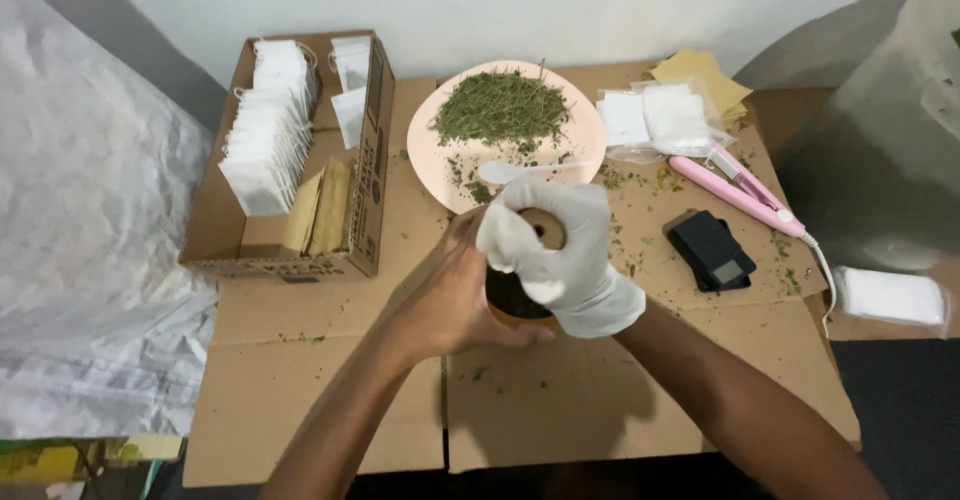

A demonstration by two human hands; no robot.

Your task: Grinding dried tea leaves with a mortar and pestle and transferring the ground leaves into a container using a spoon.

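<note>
My bare left hand [455,295] wraps around a small dark round container [512,298] standing on the flattened cardboard [330,400]. My right hand [560,255], in a white glove, grips a brown paper sachet [546,228] just above the container's mouth. Just beyond my hands sits a pink plate [585,145] holding a heap of dried green herb [500,108], and a white spoon [510,171] lies on its near side.
At the left stands an open cardboard box [375,150] with rows of white sachets [268,140] and some brown ones. Right of the plate lie clear bags of white sachets [655,118], a pink heat sealer [738,192], a black pocket scale [712,250] and a white packet [890,295].
</note>
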